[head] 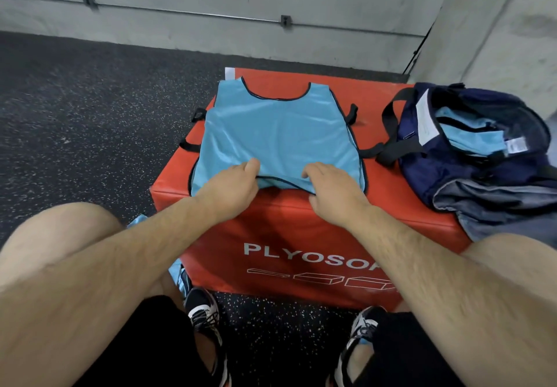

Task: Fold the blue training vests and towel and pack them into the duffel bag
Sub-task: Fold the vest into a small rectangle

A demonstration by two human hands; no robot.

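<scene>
vest [277, 133] lies flat on red box [271, 220], neckline far, hem near. left hand [232, 181] and right hand [334, 187] each pinch the near hem, fingers clamped on fabric. bag [428, 175] sits right of it, folded vest [476, 136] inside, grey towel [497, 205] against its near side.

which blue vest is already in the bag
The folded vest inside the navy duffel bag; the spread vest on the red plyo box is not packed.
</scene>
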